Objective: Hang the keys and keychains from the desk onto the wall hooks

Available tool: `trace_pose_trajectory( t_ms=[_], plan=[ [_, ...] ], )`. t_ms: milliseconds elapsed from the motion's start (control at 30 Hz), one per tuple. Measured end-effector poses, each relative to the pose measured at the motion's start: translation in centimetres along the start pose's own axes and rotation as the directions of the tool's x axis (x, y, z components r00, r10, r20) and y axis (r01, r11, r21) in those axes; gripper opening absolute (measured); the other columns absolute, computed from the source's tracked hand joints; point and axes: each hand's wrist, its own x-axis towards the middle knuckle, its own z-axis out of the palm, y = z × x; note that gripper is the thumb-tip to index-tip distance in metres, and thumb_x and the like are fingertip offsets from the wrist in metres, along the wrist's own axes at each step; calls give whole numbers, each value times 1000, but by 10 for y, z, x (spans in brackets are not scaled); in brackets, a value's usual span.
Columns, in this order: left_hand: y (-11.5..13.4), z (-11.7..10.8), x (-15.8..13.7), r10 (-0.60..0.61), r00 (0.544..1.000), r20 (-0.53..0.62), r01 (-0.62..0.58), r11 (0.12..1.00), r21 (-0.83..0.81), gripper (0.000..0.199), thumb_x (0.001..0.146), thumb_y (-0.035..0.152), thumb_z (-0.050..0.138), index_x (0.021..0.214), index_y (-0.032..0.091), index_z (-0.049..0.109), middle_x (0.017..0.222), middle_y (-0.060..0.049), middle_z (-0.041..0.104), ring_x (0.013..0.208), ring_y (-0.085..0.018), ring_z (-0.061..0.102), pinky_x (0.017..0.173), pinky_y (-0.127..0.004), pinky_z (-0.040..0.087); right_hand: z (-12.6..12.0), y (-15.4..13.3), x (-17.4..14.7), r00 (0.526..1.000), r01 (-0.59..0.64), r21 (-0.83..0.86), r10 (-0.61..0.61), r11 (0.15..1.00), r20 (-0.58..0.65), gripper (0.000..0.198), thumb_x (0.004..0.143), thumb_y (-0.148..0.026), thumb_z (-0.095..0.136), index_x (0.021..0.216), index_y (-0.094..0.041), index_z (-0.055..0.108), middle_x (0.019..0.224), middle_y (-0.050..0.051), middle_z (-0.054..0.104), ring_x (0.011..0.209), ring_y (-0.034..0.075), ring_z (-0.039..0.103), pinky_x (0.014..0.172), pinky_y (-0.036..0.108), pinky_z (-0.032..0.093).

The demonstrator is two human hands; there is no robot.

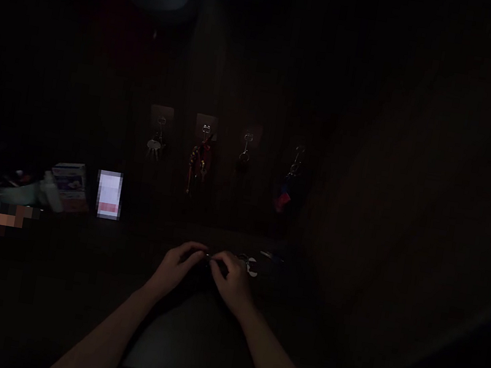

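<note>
Over a dark surface, my left hand (180, 262) and my right hand (230, 273) meet, fingertips nearly touching. Both are closed in a pinch around a small item with a metallic glint (208, 257); the dimness and the fingers hide its kind, though it could be part of a key ring. Just beyond my right hand lies a bunch of keys (252, 266), partly covered by the fingers. A thin, pale item (271, 256) lies a little farther right.
On the wall ahead, hooks hold a key bunch (154, 146), keys with a reddish cord (200, 161), a ring (244, 157) and a key holder with a pink piece (283, 200). To the left stand a lit, blurred screen (109, 195) and a small box (69, 186).
</note>
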Motion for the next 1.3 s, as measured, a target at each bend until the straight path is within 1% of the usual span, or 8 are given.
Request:
trace_pose_trajectory(
  t_ms=[167,300,400,567,767,1067,1200,1300],
  plan=[
    [3,3,-2,-34,987,154,51,993,-107,39,86,42,40,112,21,60,119,-5,61,113,-20,52,100,-35,37,-3,-2,3,985,-140,247,160,959,-62,18,82,-36,48,77,-23,59,72,0,64,71,16,59,69,27,43],
    [4,5,-2,-48,972,229,71,993,-91,43,76,36,57,116,21,54,116,-6,61,106,-20,56,94,-34,41,-3,0,5,960,-211,381,264,900,-91,23,80,-43,50,79,-22,60,72,1,65,72,17,60,66,27,45],
    [2,6,-1,-48,972,228,71,993,-91,43,73,33,61,113,20,52,110,-5,63,101,-20,57,90,-33,43,-1,3,7,953,-216,422,283,881,-103,24,79,-44,52,79,-21,60,73,1,65,73,17,60,67,27,46],
    [-1,8,0,-95,979,181,121,983,-139,41,69,27,64,106,20,49,101,-4,63,97,-19,58,87,-33,44,1,6,8,946,-222,409,297,885,-129,22,79,-42,51,77,-21,59,73,0,63,72,17,58,68,26,45],
    [2,6,0,-42,983,177,75,980,-184,53,63,21,68,113,21,51,113,-6,61,106,-20,56,96,-36,40,0,7,8,950,-188,375,265,908,-164,21,81,-40,48,78,-22,58,74,1,63,74,16,58,69,26,44],
    [4,2,1,-59,982,178,81,990,-116,44,74,34,61,115,20,57,118,-7,61,110,-22,55,97,-36,40,1,15,7,953,-170,287,231,943,-194,22,82,-39,47,81,-21,59,78,3,66,77,18,60,71,27,44],
    [6,2,1,-102,979,179,129,981,-145,37,78,37,57,110,18,61,111,-6,65,104,-21,58,92,-33,43,0,14,7,950,-145,256,207,956,-234,23,82,-40,47,80,-21,59,78,2,65,78,18,60,72,28,44],
    [6,4,0,-156,966,205,198,959,-204,37,80,43,52,103,16,63,95,-6,70,87,-19,63,83,-31,46,-1,14,7,943,-142,249,207,958,-259,23,83,-39,46,80,-21,59,77,2,65,75,17,59,70,27,44]
  ],
)
